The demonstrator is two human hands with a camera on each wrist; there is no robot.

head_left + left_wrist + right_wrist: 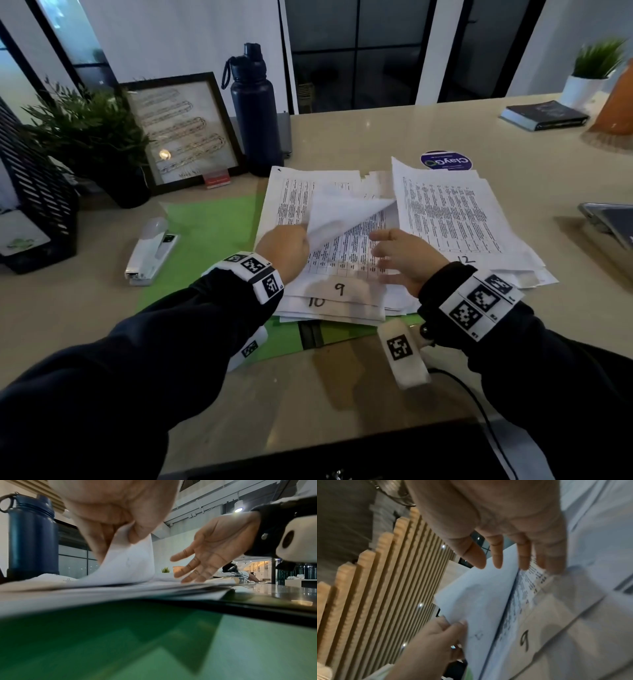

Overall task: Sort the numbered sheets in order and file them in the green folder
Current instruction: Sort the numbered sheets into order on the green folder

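An open green folder (209,222) lies flat on the table under a loose pile of printed sheets. My left hand (286,251) pinches the near corner of a white sheet (342,219) and holds it curled up off the pile. Beneath it lies the sheet marked 9 (339,289), with the sheet marked 10 (317,302) under that. My right hand (400,257) is open, fingers spread, hovering low over the sheet marked 9 (524,642). A second pile to the right has the sheet marked 12 (467,259) on top. In the left wrist view my left hand (123,536) pinches the lifted sheet (130,563).
A white stapler (152,253) lies on the folder's left edge. Behind stand a dark blue bottle (255,113), a framed picture (185,133) and a plant (92,137). A black mesh tray (37,205) is at far left, a book (544,114) at back right.
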